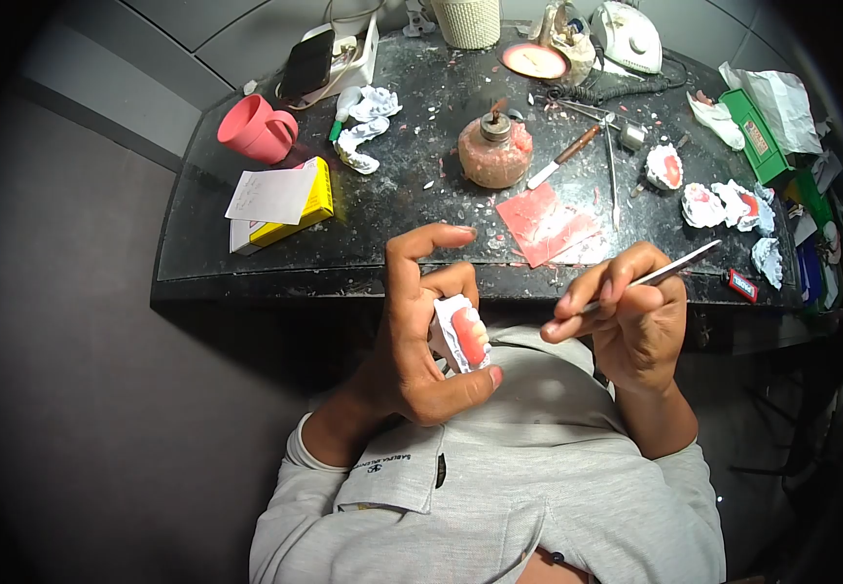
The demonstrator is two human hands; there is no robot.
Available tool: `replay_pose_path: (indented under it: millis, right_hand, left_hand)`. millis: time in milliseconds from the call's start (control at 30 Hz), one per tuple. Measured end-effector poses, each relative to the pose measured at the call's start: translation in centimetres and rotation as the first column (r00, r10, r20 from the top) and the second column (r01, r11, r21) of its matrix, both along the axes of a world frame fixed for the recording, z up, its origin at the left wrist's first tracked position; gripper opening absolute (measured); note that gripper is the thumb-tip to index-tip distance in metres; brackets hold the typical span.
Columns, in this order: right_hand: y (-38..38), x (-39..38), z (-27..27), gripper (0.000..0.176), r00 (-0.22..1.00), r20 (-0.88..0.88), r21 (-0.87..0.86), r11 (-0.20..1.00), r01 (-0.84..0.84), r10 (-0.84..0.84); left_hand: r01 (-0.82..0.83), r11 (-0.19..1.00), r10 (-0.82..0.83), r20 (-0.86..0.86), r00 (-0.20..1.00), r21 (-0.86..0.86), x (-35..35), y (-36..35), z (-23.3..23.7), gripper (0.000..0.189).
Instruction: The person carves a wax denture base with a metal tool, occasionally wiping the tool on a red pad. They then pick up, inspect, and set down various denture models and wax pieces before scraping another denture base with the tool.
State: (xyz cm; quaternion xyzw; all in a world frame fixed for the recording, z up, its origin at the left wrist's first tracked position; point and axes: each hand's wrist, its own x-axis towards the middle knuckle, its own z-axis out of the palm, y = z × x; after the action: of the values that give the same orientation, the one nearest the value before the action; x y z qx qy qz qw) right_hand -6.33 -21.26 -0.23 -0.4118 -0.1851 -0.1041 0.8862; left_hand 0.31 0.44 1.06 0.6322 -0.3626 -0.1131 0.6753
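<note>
My left hand (pixel 421 341) grips a white plaster dental model (pixel 444 334) that carries pink wax (pixel 466 335) and a row of pale teeth (pixel 480 336). Its index finger is raised off the model, while the thumb presses at the lower edge. In my right hand (pixel 640 321) a slim metal carving tool (pixel 679 264) lies between the fingers, its flat end pointing up and right. The tool's other end is hidden by the fingertips. Both hands are in front of the bench edge, with a gap between the tool and the model.
On the black bench (pixel 392 209) stand a spirit lamp (pixel 495 151), a pink wax sheet (pixel 546 226), a wood-handled wax knife (pixel 572 154) and several plaster models (pixel 701 206). A pink mug (pixel 256 129) and yellow box (pixel 316 195) are left; a red lighter (pixel 741 285) lies near the right edge.
</note>
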Motion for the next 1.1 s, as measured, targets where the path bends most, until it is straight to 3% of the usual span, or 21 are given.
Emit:
replay_pose_path:
  millis: [100,167,367,500,567,733,800,867,900,967,1100]
  right_hand:
    - [0.2,-0.3,0.1,0.022,0.994,-0.107,-0.017,0.999,0.029,-0.031]
    - [0.2,-0.3,0.4,0.018,0.981,-0.166,-0.142,0.987,0.08,-0.103]
    - [-0.4,-0.2,-0.4,0.02,0.984,-0.098,-0.125,0.983,0.135,-0.147]
    - [-1.1,-0.3,-0.6,0.028,0.99,-0.008,-0.127,0.982,0.14,-0.142]
    - [-0.9,-0.4,-0.5,0.029,0.985,-0.003,-0.125,0.978,0.168,-0.17]
    - [-1.0,-0.5,-0.7,0.032,0.978,0.013,-0.115,0.971,0.208,-0.208]
    - [-1.7,-0.7,-1.1,0.027,0.994,0.022,-0.066,0.992,0.107,-0.105]
    - [-0.9,-0.6,-0.8,0.023,0.983,0.038,-0.128,0.975,0.182,-0.179]
    - [-0.3,-0.5,-0.4,0.018,0.967,0.059,-0.188,0.948,0.256,-0.25]
    - [1.2,-0.5,0.8,0.011,0.948,0.104,-0.23,0.92,0.318,-0.302]
    - [0.8,0.0,0.4,0.023,0.902,0.383,-0.56,0.727,0.398,-0.2]
  left_hand:
    - [-0.018,1.0,0.017,0.032,0.999,0.022,0.1,0.0,0.0,0.096]
    - [-0.037,0.999,0.035,0.06,0.998,0.027,0.2,0.0,-0.3,0.096]
    - [-0.1,0.992,0.087,0.163,0.983,0.077,0.8,0.1,-0.8,0.095]
    - [-0.091,0.993,0.082,0.107,0.991,0.082,0.7,0.2,-0.6,0.094]
    - [-0.117,0.97,0.101,0.085,0.991,0.214,0.7,0.7,-0.4,0.047]
    - [-0.102,0.978,0.101,0.014,0.995,0.181,0.6,0.5,-0.3,0.042]
    - [-0.098,0.98,0.1,-0.005,0.995,0.172,0.6,0.4,-0.3,0.041]
    - [-0.018,0.993,0.027,-0.081,0.996,0.113,0.6,0.3,-0.3,0.068]
    - [-0.017,0.993,0.026,-0.082,0.996,0.113,0.6,0.2,-0.2,0.068]
    - [0.05,0.995,-0.037,-0.142,0.989,0.087,0.4,0.1,0.1,0.098]
    - [0.113,0.991,-0.086,-0.296,0.951,0.075,0.2,-0.1,1.0,0.11]
